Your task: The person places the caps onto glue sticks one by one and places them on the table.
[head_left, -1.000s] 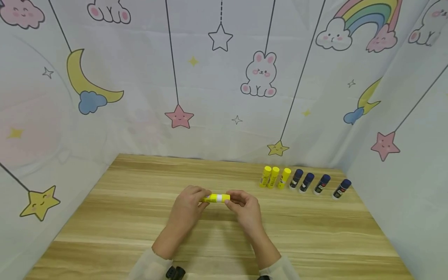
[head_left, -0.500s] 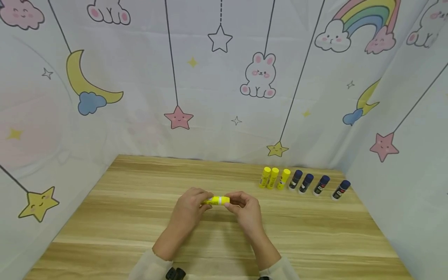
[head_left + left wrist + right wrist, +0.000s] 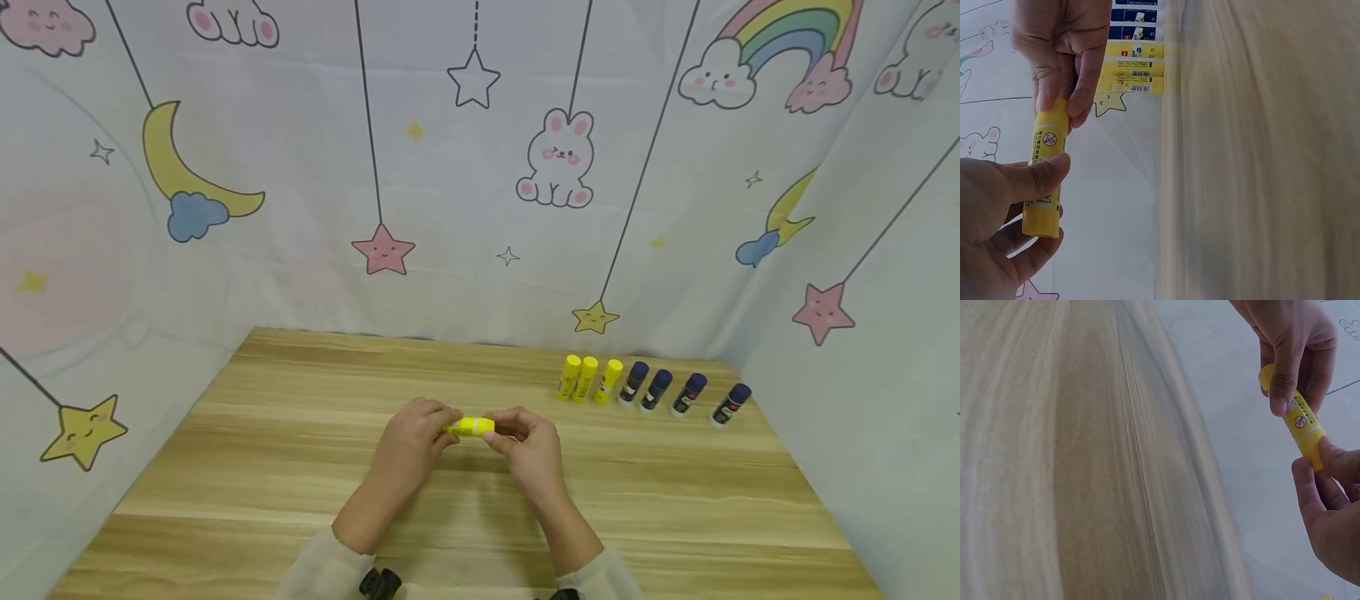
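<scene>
A yellow glue stick [image 3: 471,427] lies sideways between my two hands, over the middle of the table. My left hand [image 3: 411,442] grips its body, thumb on one side and fingers curled round the other. With thumb and fingertips my right hand [image 3: 531,450] pinches the cap at the other end. In the left wrist view the glue stick [image 3: 1047,169] shows black print and a round symbol, and only a thin pale line parts cap from body. The right wrist view has the same glue stick [image 3: 1302,422] slanting between both hands.
At the back right of the wooden table [image 3: 300,383] stands a row of upright glue sticks: three yellow ones [image 3: 585,380], then several dark blue ones [image 3: 656,392] with white bases. A white cloth [image 3: 450,292] printed with stars and rabbits hangs behind and at the sides.
The wide white band between the glue stick's cap and body has narrowed to a thin line as the two came together. Both hands stay in nearly the same place.
</scene>
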A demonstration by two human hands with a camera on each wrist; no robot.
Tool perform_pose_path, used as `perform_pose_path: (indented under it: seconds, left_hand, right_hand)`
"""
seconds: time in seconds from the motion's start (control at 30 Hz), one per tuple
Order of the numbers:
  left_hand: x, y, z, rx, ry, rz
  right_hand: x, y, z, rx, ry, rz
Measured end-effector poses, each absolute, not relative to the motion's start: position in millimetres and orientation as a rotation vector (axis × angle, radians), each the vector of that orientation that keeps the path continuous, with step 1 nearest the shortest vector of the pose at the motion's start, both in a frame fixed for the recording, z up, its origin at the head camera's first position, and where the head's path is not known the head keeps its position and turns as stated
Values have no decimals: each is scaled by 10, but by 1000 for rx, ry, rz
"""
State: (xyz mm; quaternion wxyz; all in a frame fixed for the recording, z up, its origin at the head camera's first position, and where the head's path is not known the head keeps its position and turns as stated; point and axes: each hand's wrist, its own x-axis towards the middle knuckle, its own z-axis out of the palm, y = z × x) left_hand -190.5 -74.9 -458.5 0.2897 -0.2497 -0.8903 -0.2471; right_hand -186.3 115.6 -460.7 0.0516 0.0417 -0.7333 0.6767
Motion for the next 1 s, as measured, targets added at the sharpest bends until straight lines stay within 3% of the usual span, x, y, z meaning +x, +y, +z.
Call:
perform_pose_path:
  seconds: [1.0]
  left_hand:
    - [-1987, -732, -4617, -807, -2296, -637]
  right_hand:
    - [-1914, 1165, -4646, 65, -2247, 1995]
